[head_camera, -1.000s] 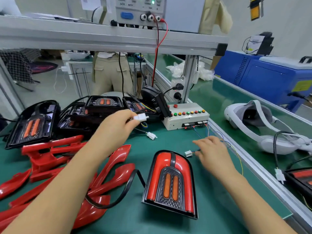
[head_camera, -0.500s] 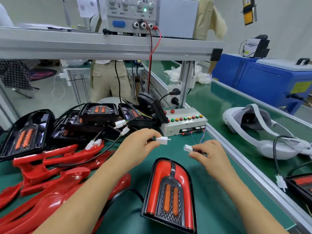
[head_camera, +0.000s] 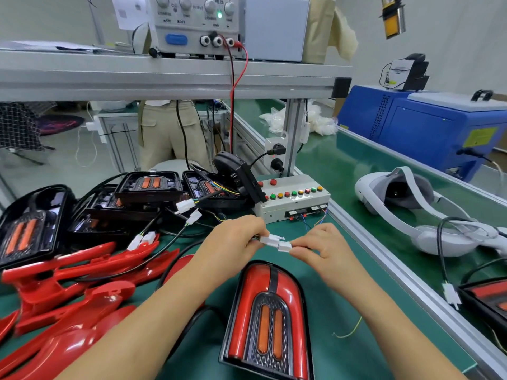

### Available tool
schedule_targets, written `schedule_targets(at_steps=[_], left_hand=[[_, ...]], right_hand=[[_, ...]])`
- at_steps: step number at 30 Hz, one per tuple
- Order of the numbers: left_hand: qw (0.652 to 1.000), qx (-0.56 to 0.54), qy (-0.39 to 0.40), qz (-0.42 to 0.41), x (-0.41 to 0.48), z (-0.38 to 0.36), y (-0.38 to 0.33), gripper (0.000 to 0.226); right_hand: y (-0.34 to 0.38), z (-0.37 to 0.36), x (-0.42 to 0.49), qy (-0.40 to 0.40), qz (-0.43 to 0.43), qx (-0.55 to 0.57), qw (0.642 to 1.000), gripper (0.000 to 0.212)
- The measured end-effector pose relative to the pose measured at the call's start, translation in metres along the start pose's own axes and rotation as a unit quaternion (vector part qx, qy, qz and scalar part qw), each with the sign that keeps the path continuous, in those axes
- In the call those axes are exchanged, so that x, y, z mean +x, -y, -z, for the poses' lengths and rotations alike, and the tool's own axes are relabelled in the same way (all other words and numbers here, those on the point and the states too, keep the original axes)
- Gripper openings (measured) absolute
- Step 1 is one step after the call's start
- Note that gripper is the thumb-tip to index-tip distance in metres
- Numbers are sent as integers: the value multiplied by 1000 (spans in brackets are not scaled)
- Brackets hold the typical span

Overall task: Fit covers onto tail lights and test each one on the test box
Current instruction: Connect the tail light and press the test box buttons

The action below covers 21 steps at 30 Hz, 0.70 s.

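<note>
Head view, looking down at a green work surface (head_camera: pixel 343 311). At centre, the left hand (head_camera: pixel 233 242) pinches a small white plug (head_camera: pixel 270 239) between thumb and fingertips, its grip narrow and closed on the plug body. The right hand (head_camera: pixel 326 250) pinches a matching white socket (head_camera: pixel 284 246) the same way. The two connectors touch end to end; whether they are fully seated cannot be told. Thin coloured wires lead back from the right hand towards the test box (head_camera: pixel 295 197), a pale box with a row of red, yellow and green lamps, standing just behind the hands. Just below the hands, a finished tail light (head_camera: pixel 267 319) lies face up on the surface, its red cover fitted around two orange strips. It looks like rigid, glossy plastic, light but easily scratched, best held by its black outer edges. The connectors are small and hard, and are best gripped by their housings, not the thin wires. To the left lie loose red covers (head_camera: pixel 82 283), and behind them black tail light housings (head_camera: pixel 149 187) without covers. A white headset (head_camera: pixel 411 204) rests to the right.
</note>
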State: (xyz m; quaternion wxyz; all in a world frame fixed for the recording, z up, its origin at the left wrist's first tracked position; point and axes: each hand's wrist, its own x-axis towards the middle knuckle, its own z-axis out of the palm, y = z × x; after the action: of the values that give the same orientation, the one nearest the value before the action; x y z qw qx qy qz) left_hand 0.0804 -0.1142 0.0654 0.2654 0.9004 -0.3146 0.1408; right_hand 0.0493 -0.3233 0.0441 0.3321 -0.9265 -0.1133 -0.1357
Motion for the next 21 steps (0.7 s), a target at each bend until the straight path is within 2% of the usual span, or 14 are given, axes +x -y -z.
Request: schedule_targets(at_steps=[8, 12, 17, 21], left_hand=[[997, 66, 19, -47, -1, 0, 0, 11], [996, 64, 35, -52, -2, -4, -2, 12], [997, 50, 51, -24, -5, -9, -2, 14], [997, 43, 70, -6, -9, -14, -4, 16]], right_hand=[[-2, -4, 1, -1, 0, 10, 1000, 10], [-1, -6, 1, 11, -5, 31, 999, 6], [-1, -3, 1, 63, -41, 67, 995, 26], [-5, -2, -1, 114, -48, 58, 991, 30]])
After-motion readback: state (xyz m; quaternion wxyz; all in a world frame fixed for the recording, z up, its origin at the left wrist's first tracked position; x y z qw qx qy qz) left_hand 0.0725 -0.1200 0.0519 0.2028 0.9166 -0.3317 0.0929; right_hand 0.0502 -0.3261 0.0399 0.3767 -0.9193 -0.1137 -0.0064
